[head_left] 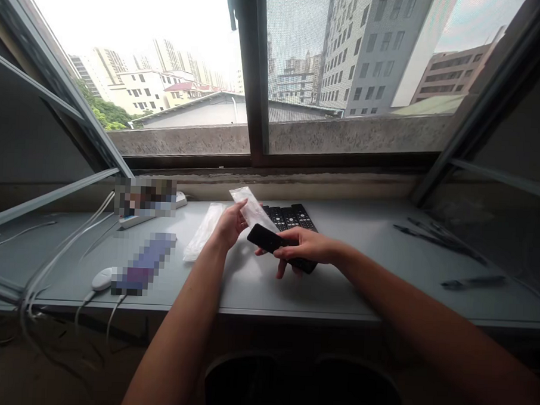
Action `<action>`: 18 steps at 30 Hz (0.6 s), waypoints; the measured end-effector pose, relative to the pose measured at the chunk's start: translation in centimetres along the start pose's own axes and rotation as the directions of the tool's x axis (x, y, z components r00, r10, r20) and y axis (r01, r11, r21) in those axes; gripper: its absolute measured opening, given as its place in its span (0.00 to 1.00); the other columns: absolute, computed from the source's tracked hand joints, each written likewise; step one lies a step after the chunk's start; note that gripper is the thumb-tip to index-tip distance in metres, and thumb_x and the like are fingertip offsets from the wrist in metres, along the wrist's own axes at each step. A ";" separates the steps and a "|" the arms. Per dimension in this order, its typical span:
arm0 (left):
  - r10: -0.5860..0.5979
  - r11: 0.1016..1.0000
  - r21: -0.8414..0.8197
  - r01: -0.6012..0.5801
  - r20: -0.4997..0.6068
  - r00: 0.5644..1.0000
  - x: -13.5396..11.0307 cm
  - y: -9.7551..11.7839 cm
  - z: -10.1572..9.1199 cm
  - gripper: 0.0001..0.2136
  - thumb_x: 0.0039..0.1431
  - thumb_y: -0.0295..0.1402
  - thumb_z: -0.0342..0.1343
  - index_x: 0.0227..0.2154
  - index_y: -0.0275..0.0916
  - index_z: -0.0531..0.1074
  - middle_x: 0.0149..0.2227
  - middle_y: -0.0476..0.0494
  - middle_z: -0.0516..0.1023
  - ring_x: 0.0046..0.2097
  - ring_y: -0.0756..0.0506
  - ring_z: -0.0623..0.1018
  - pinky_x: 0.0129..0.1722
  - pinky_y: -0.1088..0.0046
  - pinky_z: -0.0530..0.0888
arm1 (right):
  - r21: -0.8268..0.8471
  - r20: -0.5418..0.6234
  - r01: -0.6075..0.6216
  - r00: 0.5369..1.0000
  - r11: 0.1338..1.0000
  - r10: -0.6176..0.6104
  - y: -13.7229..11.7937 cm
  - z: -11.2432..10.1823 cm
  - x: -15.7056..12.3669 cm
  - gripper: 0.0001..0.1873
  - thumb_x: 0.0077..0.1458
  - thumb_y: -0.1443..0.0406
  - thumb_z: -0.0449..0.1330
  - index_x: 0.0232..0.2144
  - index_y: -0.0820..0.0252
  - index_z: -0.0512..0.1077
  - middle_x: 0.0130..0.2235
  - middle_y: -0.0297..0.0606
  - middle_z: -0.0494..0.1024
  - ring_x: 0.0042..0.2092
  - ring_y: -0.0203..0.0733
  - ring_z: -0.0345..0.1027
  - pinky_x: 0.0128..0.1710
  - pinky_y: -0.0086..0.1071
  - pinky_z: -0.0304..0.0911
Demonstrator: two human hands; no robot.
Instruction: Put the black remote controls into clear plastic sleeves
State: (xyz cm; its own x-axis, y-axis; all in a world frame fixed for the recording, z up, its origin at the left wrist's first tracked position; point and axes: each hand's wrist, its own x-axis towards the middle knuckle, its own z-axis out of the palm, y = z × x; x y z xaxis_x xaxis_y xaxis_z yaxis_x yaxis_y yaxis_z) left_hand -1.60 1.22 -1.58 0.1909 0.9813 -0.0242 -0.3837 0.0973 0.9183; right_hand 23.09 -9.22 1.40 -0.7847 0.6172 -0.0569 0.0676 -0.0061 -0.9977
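My left hand [231, 226] pinches a clear plastic sleeve [252, 207], which slants across the middle of the table. In my right hand [301, 247] is a black remote control [266, 238], its dark, smooth side facing up and one end pointing at the sleeve's lower end. Whether the remote touches the sleeve I cannot tell. Behind the hands lie several black remote controls [303, 217] side by side, buttons up, partly covered by my right hand and the sleeve. A stack of clear plastic sleeves [205, 232] rests to the left of my left hand.
A white power strip [135, 218] stands at the back left, partly blurred out. Nearer are a pixelated flat object [146, 263], a white round charger [103, 277] and loose cables [62, 247]. Dark pens [472, 283] lie at the right. A window frame [257, 76] rises behind the table [359, 302].
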 end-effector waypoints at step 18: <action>0.241 0.968 0.035 -0.250 -0.432 0.869 0.0 1.2 -1.3 0.05 0.60 0.32 0.67 0.37 0.37 0.80 0.33 0.46 0.81 0.29 0.50 0.78 0.33 0.74 0.76 | -0.021 0.247 -0.120 0.961 0.993 0.122 -0.4 0.1 -0.3 0.29 0.63 0.51 0.74 0.59 0.60 0.80 0.61 0.52 0.83 0.38 0.43 0.87 0.26 0.24 0.74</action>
State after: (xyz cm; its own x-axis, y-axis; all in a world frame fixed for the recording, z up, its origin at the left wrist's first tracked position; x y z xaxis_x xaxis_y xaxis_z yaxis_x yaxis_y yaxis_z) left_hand -3.27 1.57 -1.01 -0.3167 0.9481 0.0292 -0.3874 -0.1574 0.9084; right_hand 23.22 -9.51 1.84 -0.8984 0.3982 -0.1852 0.1743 -0.0638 -0.9826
